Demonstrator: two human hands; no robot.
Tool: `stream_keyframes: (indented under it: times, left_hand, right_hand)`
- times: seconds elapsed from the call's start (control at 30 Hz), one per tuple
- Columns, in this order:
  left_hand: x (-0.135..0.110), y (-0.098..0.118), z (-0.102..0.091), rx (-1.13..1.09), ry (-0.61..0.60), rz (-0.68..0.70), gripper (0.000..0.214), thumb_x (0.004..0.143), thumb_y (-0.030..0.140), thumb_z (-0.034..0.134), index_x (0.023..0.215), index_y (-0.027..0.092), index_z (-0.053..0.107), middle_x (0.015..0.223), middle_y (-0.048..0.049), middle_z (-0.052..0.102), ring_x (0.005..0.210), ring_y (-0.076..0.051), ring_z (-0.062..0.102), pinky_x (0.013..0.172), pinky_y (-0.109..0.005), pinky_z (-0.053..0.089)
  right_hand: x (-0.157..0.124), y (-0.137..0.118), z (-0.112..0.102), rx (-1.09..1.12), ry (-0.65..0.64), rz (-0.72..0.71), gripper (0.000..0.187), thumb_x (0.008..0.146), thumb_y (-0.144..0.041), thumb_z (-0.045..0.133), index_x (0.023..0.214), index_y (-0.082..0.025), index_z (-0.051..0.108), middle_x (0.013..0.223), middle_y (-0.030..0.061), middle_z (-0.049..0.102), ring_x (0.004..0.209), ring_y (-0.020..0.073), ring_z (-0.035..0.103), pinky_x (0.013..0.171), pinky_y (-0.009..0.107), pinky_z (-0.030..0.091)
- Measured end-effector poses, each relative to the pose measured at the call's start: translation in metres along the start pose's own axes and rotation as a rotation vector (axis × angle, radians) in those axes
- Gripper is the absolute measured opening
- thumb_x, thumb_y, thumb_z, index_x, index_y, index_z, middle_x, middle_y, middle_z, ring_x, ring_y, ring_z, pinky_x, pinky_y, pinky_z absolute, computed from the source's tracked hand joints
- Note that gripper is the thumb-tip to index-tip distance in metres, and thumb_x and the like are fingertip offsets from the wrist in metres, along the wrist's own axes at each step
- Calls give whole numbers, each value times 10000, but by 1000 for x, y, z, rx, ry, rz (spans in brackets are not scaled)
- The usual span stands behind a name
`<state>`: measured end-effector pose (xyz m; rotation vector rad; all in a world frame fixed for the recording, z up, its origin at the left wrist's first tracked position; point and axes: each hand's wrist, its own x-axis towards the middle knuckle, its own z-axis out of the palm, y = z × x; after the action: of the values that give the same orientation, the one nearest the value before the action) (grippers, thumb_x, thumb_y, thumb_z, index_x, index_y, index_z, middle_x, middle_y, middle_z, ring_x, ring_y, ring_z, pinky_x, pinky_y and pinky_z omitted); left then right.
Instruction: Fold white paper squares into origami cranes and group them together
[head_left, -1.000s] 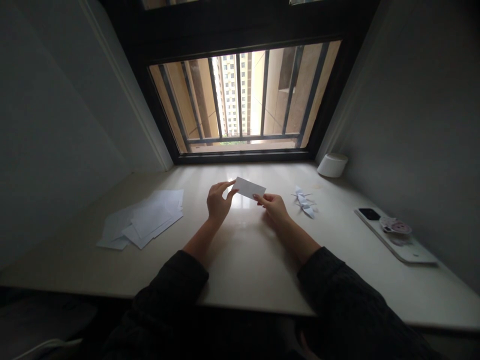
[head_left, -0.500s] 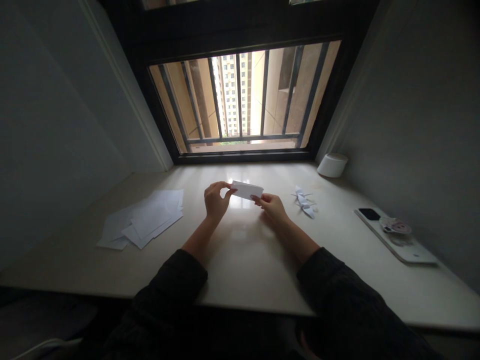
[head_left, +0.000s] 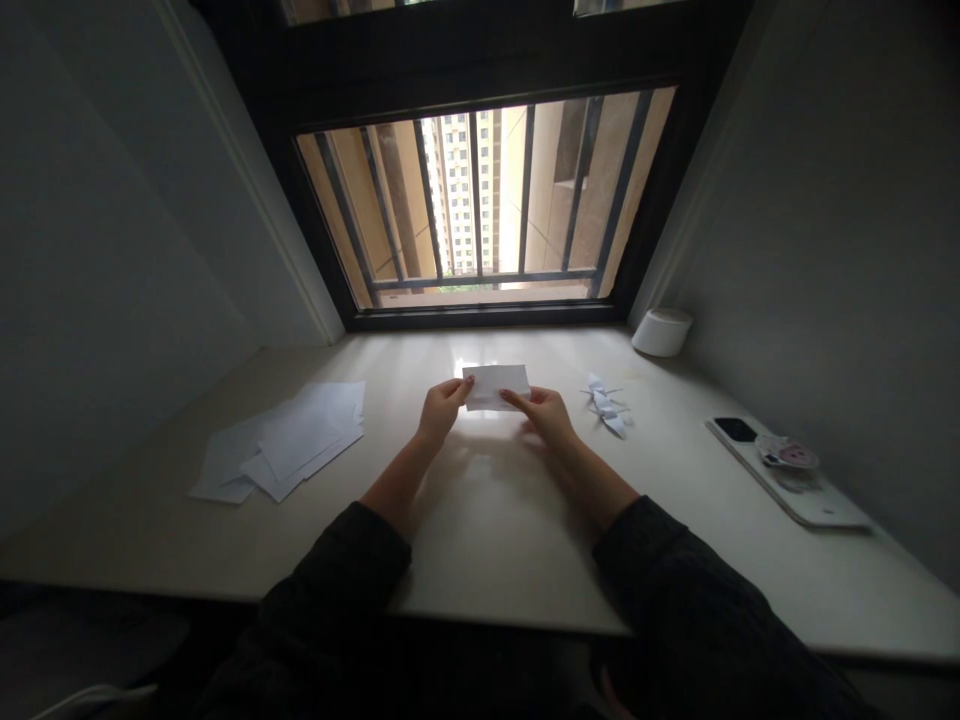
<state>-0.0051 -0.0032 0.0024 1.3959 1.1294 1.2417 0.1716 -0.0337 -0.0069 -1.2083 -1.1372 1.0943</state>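
A small folded white paper (head_left: 496, 386) is held over the middle of the pale desk (head_left: 487, 520). My left hand (head_left: 442, 410) pinches its left edge between thumb and fingers. My right hand (head_left: 549, 414) grips its lower right edge with fingers closed on it. The paper faces me, roughly level, a little above the desk top. Both forearms in dark sleeves reach in from the near edge.
A loose pile of white sheets (head_left: 281, 450) lies at the left. A folded paper crane (head_left: 607, 408) sits right of my hands. A white round container (head_left: 661, 331) stands at the back right. A white phone (head_left: 787, 472) lies at the right. A barred window (head_left: 484, 195) is ahead.
The paper has turned from a tilted slant to face me squarely, and both hands have drawn a little closer together around it. The view shifted slightly.
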Motion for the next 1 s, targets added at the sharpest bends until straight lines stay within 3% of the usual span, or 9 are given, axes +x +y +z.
stream_keyframes:
  times: [0.13,0.23,0.33,0.43,0.5,0.73,1.0]
  left_hand:
    - [-1,1,2,-236,35,-259,423,595,534,735,759,147,687,766,-54,668,757,-170,612,730,-276,456]
    - [-1,-2,1,-306,58,-354,391,597,498,747,781,160,682,834,-60,681,797,-168,621,755,-273,450]
    - [1,-6,-2,-354,88,-406,369,619,479,744,802,170,663,863,-56,678,808,-161,621,750,-266,443]
    - [3,-7,-4,-412,133,-485,329,655,446,736,841,188,651,911,-44,676,840,-151,617,733,-243,440]
    - [4,-6,-5,-472,142,-530,274,696,410,718,864,205,645,937,-26,677,866,-138,614,733,-225,441]
    - [3,-2,-2,-605,146,-577,119,763,223,659,879,217,632,936,-11,682,879,-119,624,782,-214,472]
    - [-2,5,-3,-470,-60,-580,115,720,233,678,826,211,637,961,-44,675,993,-174,612,802,-241,462]
  right_hand:
    - [-2,-1,0,41,24,54,471,504,-581,768,672,-146,702,485,-11,563,360,77,388,312,226,268]
    - [-1,1,0,54,47,70,459,502,-583,766,636,-152,685,456,-18,536,348,76,371,318,232,232]
    - [3,2,-2,69,64,47,433,525,-574,760,616,-160,678,501,10,591,411,110,473,385,245,314]
    - [7,5,-3,41,-28,8,397,555,-552,755,638,-168,697,627,56,679,614,166,618,574,270,436]
    - [10,7,-4,49,-81,29,385,568,-537,755,676,-171,705,686,72,703,692,183,646,639,280,449]
    - [14,13,-4,232,-19,65,334,594,-498,748,661,-181,664,679,47,690,706,176,647,652,268,460]
    - [21,20,-7,373,109,153,276,581,-441,726,690,-216,610,677,-2,670,665,162,631,611,263,460]
